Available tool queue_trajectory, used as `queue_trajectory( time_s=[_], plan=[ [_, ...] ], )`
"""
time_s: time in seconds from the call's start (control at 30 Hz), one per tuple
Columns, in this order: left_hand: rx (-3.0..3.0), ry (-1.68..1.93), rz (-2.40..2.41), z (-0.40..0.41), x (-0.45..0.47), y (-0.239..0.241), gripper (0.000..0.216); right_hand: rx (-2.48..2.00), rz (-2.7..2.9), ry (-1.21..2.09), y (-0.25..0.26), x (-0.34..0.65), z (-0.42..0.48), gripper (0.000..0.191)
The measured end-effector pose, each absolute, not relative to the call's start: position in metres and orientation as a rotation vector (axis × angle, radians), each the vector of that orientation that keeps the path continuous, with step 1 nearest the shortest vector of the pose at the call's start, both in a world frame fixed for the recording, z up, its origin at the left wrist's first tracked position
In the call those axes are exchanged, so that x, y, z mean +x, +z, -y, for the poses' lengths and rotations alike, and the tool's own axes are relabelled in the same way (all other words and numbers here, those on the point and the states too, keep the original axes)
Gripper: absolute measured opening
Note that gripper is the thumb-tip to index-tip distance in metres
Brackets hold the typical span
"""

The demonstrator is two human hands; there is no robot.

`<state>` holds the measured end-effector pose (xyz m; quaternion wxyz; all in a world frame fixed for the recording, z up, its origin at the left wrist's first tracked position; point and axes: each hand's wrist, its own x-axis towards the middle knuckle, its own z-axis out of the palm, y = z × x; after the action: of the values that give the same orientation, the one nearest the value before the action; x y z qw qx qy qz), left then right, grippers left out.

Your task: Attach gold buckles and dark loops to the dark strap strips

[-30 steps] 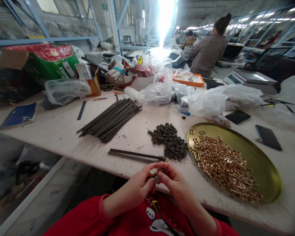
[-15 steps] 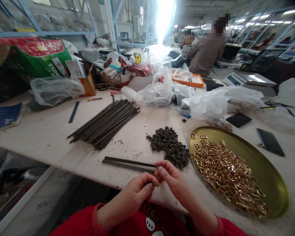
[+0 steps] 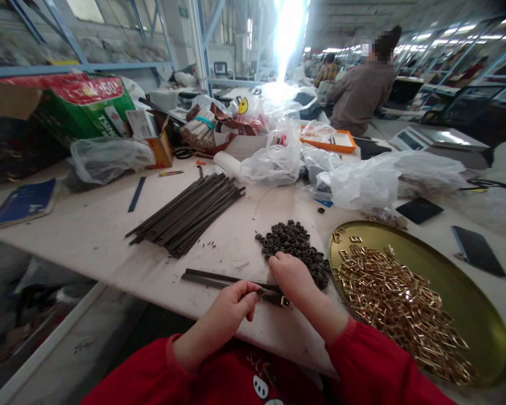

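My left hand (image 3: 236,304) is closed in a pinch above the near table edge, a small dark piece showing between thumb and forefinger. Behind it lie a few dark straps (image 3: 208,277), and a gold buckle (image 3: 285,302) sits at their right end. My right hand (image 3: 290,274) is at the left side of a pile of small dark strap loops (image 3: 293,236). Its fingers are curled together and their tips are mostly hidden, so what they grip cannot be made out. A thick bundle of dark straps (image 3: 189,214) lies farther back on the left.
On the right stands a round gold tray (image 3: 459,287) heaped with gold buckles (image 3: 400,304). A phone (image 3: 478,250) and a black flat pad (image 3: 419,210) lie beyond it. Plastic bags (image 3: 362,183) crowd the back. A blue booklet (image 3: 23,202) lies at left; a person (image 3: 360,95) is behind.
My right hand has left my left hand and moved up to the loop pile. My left hand keeps its pinch, slightly higher. The gold buckle now shows by the straps. The view has shifted slightly.
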<state>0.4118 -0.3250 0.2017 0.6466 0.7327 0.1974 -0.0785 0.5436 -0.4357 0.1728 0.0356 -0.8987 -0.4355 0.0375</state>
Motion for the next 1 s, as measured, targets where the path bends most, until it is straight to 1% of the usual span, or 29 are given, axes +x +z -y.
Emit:
queue_trajectory(
  time_s=[0.13, 0.3, 0.43, 0.57, 0.7, 0.83, 0.9, 1.0],
  plan=[
    [1.688, -0.159, -0.451, 0.329, 0.410, 0.203, 0.022, -2.738, 1.302, 0.164, 0.175, 0.541, 0.437, 0.016],
    [1.728, -0.137, -0.457, 0.330, 0.407, 0.207, 0.024, -2.708, 1.199, 0.240, 0.173, 0.544, 0.434, 0.012],
    [1.740, -0.121, -0.471, 0.331, 0.404, 0.204, 0.025, -2.633, 1.122, 0.271, 0.170, 0.543, 0.435, 0.015],
    [1.751, -0.099, -0.492, 0.330, 0.403, 0.200, 0.026, -2.485, 1.038, 0.225, 0.173, 0.545, 0.440, 0.022],
    [1.786, -0.083, -0.499, 0.329, 0.411, 0.204, 0.025, -2.316, 0.979, 0.255, 0.181, 0.542, 0.445, 0.010],
    [1.823, -0.032, -0.409, 0.330, 0.422, 0.209, 0.022, -2.001, 0.899, 0.365, 0.186, 0.526, 0.450, 0.015],
    [1.829, -0.006, -0.374, 0.330, 0.425, 0.209, 0.020, -1.837, 0.861, 0.329, 0.187, 0.519, 0.452, 0.018],
    [1.849, 0.010, -0.396, 0.331, 0.426, 0.204, 0.019, -1.812, 0.892, 0.192, 0.186, 0.511, 0.454, 0.021]
  ],
)
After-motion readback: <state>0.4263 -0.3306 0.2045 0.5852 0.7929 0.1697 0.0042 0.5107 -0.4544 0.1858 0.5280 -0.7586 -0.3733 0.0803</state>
